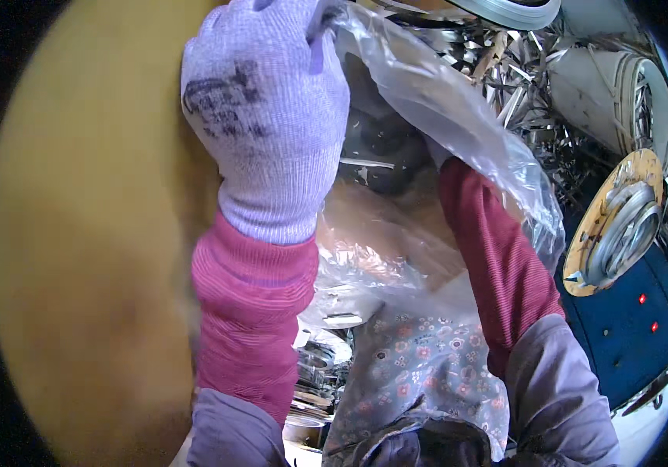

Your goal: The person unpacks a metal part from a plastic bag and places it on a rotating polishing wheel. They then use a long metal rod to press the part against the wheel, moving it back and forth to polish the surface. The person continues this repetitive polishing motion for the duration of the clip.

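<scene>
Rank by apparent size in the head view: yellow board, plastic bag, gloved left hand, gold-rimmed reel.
1. yellow board, though it is nearest the lens, so inflated.
2. plastic bag
3. left hand, also close to the camera.
4. gold-rimmed reel

The bag's full extent is unsure: the arms cover part of it.

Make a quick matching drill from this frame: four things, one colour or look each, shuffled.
Things:
1. knit glove on the left hand
2. ribbed sleeve cuff
3. crinkled plastic bag
4. round disc holding a metal coil

Looks:
A. clear
B. yellow
C. pale purple
D. pink

Pairs: 1-C, 2-D, 3-A, 4-B
</scene>
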The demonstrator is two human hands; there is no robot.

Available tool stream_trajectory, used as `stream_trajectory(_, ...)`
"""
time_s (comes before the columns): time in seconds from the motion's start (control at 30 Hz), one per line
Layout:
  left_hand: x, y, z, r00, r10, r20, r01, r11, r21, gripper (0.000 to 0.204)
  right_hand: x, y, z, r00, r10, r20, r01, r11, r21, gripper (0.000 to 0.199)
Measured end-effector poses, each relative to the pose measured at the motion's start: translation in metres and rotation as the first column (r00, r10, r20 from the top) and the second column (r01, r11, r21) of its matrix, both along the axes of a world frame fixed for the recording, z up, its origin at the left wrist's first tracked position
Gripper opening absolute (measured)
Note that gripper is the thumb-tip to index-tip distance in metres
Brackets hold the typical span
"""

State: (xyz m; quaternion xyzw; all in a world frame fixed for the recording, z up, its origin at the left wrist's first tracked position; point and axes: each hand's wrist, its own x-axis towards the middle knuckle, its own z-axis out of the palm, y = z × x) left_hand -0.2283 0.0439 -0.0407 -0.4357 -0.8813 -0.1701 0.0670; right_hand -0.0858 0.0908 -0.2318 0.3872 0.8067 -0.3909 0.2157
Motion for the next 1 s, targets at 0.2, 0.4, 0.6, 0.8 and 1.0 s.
stream_trajectory(0.2,0.102,-0.024,-0.016,0.842,-0.139,0.522,0.135,0.990,0.045,0.018,0.007,0.008,0.002,1.000,-0.006,0.006,0.006,1.000,-0.021,0.022)
stream_trajectory(0.4,0.091,-0.030,-0.174,0.868,-0.156,0.471,0.438,0.686,-0.581,0.024,0.005,0.017,0.003,1.000,0.003,-0.013,-0.003,0.998,-0.055,0.024)
stream_trajectory(0.6,0.033,-0.027,-0.232,0.891,-0.189,0.413,0.430,0.642,-0.635,0.025,0.005,0.027,0.005,1.000,0.003,-0.025,-0.005,0.997,-0.076,0.025)
stream_trajectory(0.8,0.010,-0.035,-0.236,0.889,-0.194,0.415,0.431,0.660,-0.615,0.027,0.007,0.033,0.008,1.000,0.002,-0.028,-0.005,0.995,-0.097,0.027)
stream_trajectory(1.0,0.001,-0.041,-0.239,0.889,-0.193,0.415,0.429,0.668,-0.608,0.029,0.011,0.032,0.009,1.000,0.004,-0.029,-0.008,0.994,-0.113,0.028)
